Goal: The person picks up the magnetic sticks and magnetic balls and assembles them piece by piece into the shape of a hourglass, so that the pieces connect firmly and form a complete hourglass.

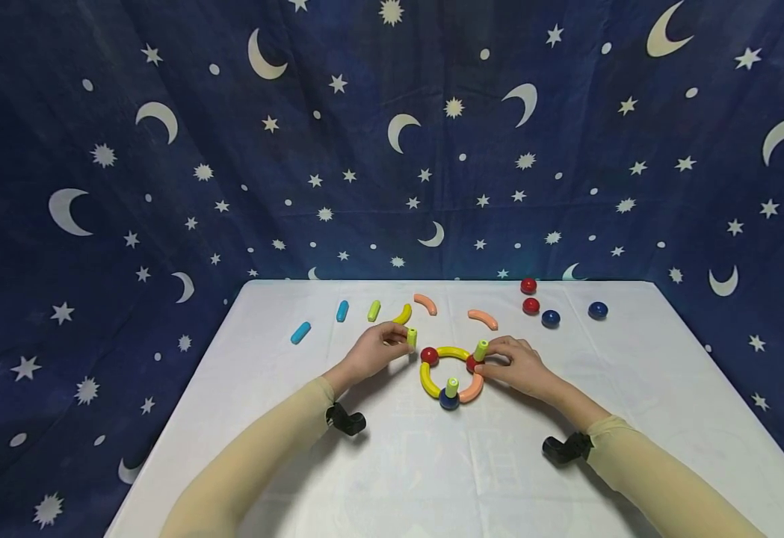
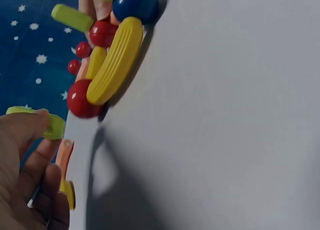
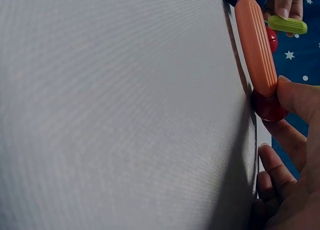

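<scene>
So there's a little toy ring sitting near the middle of the white table, built from curved sticks and balls. The left side and the top are yellow curved pieces, the right side is an orange curved piece, and they meet at a red ball on the upper left, another red ball on the upper right and a blue ball at the bottom. A short green peg stands up out of the blue ball, and a second green peg sticks up, a bit tilted, from the right red ball.

The right hand is curled around that right corner, fingers pinching the right red ball with the thumb against the orange piece. The left hand is just left of the ring, not touching it, pinching a loose green peg between thumb and fingertips.

Further back on the table there are spare parts: two blue sticks, a green stick, a yellow curve, two orange curves, two red balls and two blue balls. Behind it all hangs a dark blue cloth with moons and stars.
</scene>
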{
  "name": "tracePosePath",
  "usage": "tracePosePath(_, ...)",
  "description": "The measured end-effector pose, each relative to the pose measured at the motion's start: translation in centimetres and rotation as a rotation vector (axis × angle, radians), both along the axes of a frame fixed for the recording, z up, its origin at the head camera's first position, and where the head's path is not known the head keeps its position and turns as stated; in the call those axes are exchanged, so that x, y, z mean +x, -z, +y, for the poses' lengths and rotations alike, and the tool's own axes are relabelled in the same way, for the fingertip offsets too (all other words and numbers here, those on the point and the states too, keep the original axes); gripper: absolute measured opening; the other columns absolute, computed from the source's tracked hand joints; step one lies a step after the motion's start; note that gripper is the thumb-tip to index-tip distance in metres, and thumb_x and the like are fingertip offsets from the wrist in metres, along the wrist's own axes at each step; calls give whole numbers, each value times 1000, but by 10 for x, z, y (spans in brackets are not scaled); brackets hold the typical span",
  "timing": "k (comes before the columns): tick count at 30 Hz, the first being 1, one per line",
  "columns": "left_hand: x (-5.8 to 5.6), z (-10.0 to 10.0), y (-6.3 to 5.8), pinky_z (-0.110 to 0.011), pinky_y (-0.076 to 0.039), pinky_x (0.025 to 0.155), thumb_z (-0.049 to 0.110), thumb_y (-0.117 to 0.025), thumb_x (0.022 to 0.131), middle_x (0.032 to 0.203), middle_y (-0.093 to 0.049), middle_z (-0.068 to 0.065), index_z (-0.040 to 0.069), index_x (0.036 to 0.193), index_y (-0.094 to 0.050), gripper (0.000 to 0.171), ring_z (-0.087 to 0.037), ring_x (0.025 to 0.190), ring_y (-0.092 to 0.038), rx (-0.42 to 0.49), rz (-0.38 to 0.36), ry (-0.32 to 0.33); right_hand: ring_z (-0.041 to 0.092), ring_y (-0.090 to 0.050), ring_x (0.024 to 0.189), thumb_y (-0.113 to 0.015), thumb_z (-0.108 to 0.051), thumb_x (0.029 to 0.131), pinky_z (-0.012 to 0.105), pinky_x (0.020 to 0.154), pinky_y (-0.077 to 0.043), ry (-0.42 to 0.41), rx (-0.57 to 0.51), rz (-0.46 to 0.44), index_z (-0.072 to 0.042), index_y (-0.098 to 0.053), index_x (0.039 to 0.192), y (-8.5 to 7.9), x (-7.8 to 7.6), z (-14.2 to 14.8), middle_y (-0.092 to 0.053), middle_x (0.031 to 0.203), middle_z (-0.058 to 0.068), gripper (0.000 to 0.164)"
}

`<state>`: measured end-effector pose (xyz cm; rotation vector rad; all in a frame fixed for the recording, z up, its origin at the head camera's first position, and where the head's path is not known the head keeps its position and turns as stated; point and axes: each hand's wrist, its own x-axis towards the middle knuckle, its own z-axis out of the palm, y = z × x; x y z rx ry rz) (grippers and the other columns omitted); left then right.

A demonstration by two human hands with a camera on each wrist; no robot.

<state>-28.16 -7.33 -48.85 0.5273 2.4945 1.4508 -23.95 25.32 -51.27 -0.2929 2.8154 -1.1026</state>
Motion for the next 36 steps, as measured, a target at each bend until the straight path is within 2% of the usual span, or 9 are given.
tracePosePath(6, 0, 13, 0, -33, -53, 86, 22, -74, 96, 107, -70, 2, 10, 121, -68, 29, -15, 99, -64, 16, 21, 48, 35, -43, 126, -77, -53, 87, 60, 104, -31, 0, 5, 7, -21, -76, 109, 1, 0, 0, -60, 132, 8, 38)
tracePosePath(15, 3, 25, -3, -33, -53, 86, 23, -74, 96, 107, -68, 3, 13, 119, -68, 26, -15, 98, -62, 37, 51, 73, 36, -42, 127, -76, -55, 88, 61, 104, -30, 2, 17, -6, -22, -76, 110, -1, 1, 0, -58, 134, 9, 40)
tracePosePath(28, 4, 27, 4, -36, -51, 92, 23, -73, 96, 111, -69, 4, 13, 120, -68, 26, -16, 101, -62, 27, 21, 79, 38, -41, 130, -75, -56, 88, 63, 107, -28, 12, 28, -28, -21, -76, 112, -1, -2, -1, -57, 136, 10, 43)
tracePosePath(36, 5, 27, 12, -33, -52, 92, 22, -71, 99, 112, -69, 3, 13, 122, -68, 25, -14, 102, -64, 15, -15, 87, 37, -40, 131, -75, -58, 87, 63, 107, -27, 16, 26, -35, -22, -76, 112, 0, -2, -1, -56, 138, 10, 43)
